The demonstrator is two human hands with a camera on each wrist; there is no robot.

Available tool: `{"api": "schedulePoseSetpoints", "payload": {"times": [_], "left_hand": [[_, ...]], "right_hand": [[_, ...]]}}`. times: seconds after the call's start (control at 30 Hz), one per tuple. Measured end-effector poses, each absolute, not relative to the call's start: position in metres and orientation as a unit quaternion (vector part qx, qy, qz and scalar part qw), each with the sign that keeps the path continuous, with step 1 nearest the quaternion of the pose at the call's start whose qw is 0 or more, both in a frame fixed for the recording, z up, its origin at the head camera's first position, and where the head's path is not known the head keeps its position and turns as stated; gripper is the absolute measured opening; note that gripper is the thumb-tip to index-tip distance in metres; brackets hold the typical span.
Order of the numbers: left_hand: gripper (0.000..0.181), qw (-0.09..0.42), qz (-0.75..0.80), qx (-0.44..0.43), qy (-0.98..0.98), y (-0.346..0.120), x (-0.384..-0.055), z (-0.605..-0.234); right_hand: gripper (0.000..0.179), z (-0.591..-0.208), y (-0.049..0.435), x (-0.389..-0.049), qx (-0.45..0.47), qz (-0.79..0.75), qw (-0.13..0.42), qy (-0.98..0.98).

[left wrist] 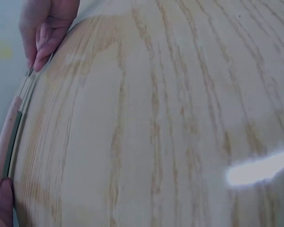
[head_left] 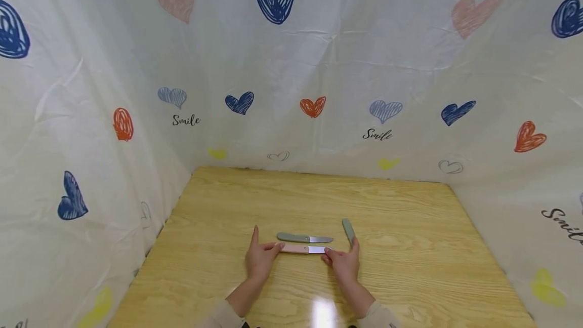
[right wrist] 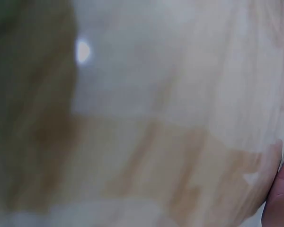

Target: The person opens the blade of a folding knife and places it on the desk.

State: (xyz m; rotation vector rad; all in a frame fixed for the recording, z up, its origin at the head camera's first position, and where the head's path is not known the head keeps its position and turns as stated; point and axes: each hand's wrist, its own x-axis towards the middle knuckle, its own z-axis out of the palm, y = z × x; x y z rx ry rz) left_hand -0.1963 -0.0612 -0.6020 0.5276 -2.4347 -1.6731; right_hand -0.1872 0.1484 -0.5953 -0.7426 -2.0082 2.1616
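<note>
Both my hands hold a small pink-handled knife (head_left: 295, 249) lying crosswise before me, its blade pointing right. My left hand (head_left: 260, 261) pinches the handle's end, index finger pointing forward. At the blade's tip, the thumb and fingers of my right hand (head_left: 344, 264) pinch the metal. Just beyond lies a grey-green-handled knife (head_left: 293, 238), parallel to the pink one, blade also to the right. A second grey-green handle-shaped piece (head_left: 348, 229) stands slantwise at the right; its near end is hidden by my right index fingertip. The left wrist view shows the pink handle (left wrist: 8, 130) edge-on.
The wood-grain table (head_left: 410, 247) reaches back to a white cloth (head_left: 337, 65) printed with hearts and "Smile", which also hangs at both sides. A bright light reflection (head_left: 324, 313) shows on the table's near part.
</note>
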Motion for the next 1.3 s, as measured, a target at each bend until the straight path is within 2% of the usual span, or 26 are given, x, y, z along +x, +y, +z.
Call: {"api": "schedulePoseSetpoints", "payload": {"times": [0.3,0.8,1.3], "left_hand": [[0.113,0.080,-0.546,0.142,-0.822,-0.061,-0.198,-0.590],[0.108,0.101,-0.513,0.122,-0.844,-0.060,-0.200,-0.593],[0.106,0.086,-0.532,0.151,-0.829,-0.066,-0.203,-0.591]], "right_hand": [[0.115,-0.597,0.151,-0.189,-0.237,0.709,0.047,-0.663],[0.117,-0.593,0.154,-0.191,-0.239,0.679,0.033,-0.693],[0.118,-0.592,0.155,-0.185,-0.203,0.660,0.041,-0.722]]}}
